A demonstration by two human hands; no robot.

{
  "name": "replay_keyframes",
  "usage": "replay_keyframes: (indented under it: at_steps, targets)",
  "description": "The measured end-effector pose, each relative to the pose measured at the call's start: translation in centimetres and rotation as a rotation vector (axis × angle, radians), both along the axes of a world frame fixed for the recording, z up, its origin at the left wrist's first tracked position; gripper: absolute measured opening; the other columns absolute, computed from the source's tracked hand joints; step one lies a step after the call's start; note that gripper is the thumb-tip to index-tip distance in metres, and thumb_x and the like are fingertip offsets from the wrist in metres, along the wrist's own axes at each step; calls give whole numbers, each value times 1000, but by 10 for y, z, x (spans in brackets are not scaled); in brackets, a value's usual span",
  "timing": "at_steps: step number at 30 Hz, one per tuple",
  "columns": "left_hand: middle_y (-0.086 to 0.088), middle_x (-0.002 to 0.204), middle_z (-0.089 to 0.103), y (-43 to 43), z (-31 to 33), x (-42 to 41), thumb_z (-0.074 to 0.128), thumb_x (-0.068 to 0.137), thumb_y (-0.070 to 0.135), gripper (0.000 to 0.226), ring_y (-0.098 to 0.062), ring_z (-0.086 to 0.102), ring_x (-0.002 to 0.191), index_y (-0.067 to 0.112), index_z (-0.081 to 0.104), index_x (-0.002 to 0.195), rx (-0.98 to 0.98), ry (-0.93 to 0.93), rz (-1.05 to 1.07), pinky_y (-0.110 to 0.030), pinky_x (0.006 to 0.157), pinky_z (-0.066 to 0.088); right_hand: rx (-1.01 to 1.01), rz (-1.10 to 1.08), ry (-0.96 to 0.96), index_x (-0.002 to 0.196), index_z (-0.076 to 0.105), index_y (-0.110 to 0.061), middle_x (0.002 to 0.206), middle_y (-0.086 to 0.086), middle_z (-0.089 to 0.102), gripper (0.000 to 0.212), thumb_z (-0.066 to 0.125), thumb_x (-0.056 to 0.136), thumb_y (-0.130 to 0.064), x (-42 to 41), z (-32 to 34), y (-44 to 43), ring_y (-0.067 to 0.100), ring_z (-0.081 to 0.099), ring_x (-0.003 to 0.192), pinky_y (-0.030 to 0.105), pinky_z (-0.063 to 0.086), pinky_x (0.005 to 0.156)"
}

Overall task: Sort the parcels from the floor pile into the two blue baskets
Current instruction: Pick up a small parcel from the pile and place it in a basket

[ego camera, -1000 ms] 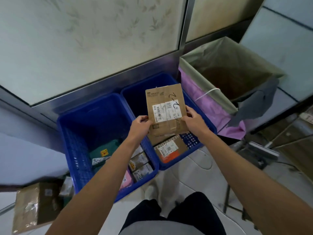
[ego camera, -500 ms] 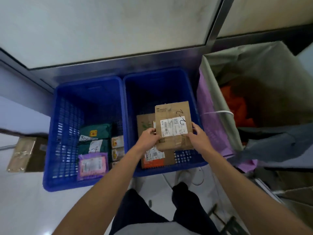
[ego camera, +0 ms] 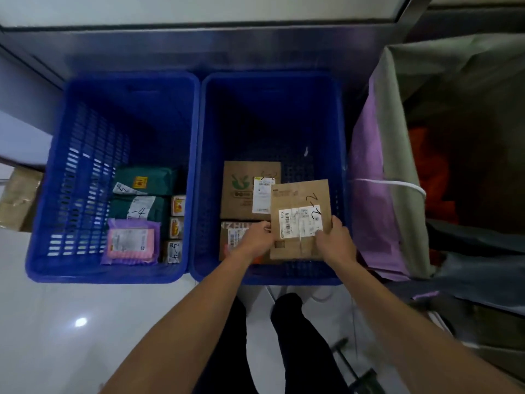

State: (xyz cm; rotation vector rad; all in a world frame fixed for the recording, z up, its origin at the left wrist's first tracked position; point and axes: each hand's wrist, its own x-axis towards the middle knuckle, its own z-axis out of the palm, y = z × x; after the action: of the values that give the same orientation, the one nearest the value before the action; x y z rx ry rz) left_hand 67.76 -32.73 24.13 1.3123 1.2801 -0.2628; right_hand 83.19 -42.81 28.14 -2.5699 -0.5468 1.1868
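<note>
Parcels [ego camera: 142, 182] in green, pink and brown wrap, packed along the near side of the left blue basket [ego camera: 85, 132]. Inside the right blue basket [ego camera: 270, 109], a flat brown parcel [ego camera: 301, 200] held low over two cardboard boxes [ego camera: 241, 191]. Left hand [ego camera: 255, 240] with fingers pinching its left edge, right hand [ego camera: 336, 243] gripping its right edge, both arms stretched forward and down. Purple-lined bin [ego camera: 392, 123] just beside.
</note>
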Motion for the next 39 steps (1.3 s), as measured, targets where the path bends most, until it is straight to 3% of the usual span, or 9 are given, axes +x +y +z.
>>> replay_keyframes:
  at_steps: [5, 7, 16, 21, 23, 26, 31, 34, 39]
  targets:
    - [6, 107, 75, -4, -52, 3, 68, 84, 48, 34, -15, 71, 97, 27, 72, 110, -31, 44, -43, -39, 90, 58, -79, -1, 18, 147, 30, -10, 142, 16, 43, 60, 53, 98, -34, -4, -43, -6, 36, 52, 118, 42, 47, 90]
    - [6, 107, 75, -7, -78, 1, 66, 82, 51, 36, -16, 71, 97, 30, 71, 110, -23, 76, -85, -42, 92, 57, -101, 27, 7, 150, 25, -8, 146, 17, 38, 64, 52, 99, -34, -7, -58, -8, 37, 48, 123, 40, 43, 88]
    - [-3, 121, 68, -16, -127, 10, 53, 95, 27, 34, -23, 63, 106, 19, 61, 126, 2, 118, -158, -36, 92, 52, -223, 52, -77, 153, 14, -1, 155, 19, 27, 79, 53, 97, -40, -17, -113, -5, 39, 37, 136, 44, 43, 99]
    - [-2, 122, 68, -19, -143, 9, 51, 101, 37, 34, -21, 63, 107, 18, 63, 127, 37, 97, -132, -34, 90, 51, -274, 100, -148, 152, 10, 3, 155, 22, 28, 79, 50, 98, -38, -21, -130, -1, 39, 37, 137, 45, 43, 102]
    - [0, 120, 68, -19, -145, 8, 50, 101, 47, 40, -18, 63, 104, 20, 64, 126, 44, 85, -146, -31, 84, 49, -265, 94, -144, 151, 12, 2, 153, 21, 31, 79, 48, 97, -43, -19, -137, 0, 38, 42, 133, 45, 44, 99]
    - [-1, 119, 69, -15, -148, 12, 49, 101, 52, 45, -20, 64, 103, 18, 65, 126, 64, 82, -202, -33, 87, 51, -267, 66, -134, 150, 14, 0, 152, 19, 34, 79, 46, 97, -49, -12, -145, 3, 37, 46, 129, 43, 45, 95]
    - [-3, 114, 72, -3, -154, 26, 51, 100, 52, 46, -19, 66, 96, 16, 69, 122, 140, 122, -266, -33, 85, 54, -276, -21, -79, 153, 12, -2, 153, 18, 32, 78, 47, 97, -45, 2, -156, 18, 38, 44, 130, 44, 43, 97]
    - [1, 122, 70, 2, -157, 28, 60, 96, 50, 44, -19, 66, 108, 22, 65, 129, 98, 86, -289, -35, 93, 53, -293, -30, -74, 153, 9, -1, 153, 22, 30, 81, 47, 97, -45, 6, -160, 24, 40, 45, 130, 43, 44, 93]
    - [6, 124, 69, 4, -154, 33, 74, 90, 38, 40, -15, 64, 110, 27, 63, 126, 17, -23, -144, -38, 101, 51, -289, 170, -172, 155, -10, -4, 153, 24, 24, 99, 55, 95, -48, -1, -156, 21, 40, 50, 125, 45, 50, 88]
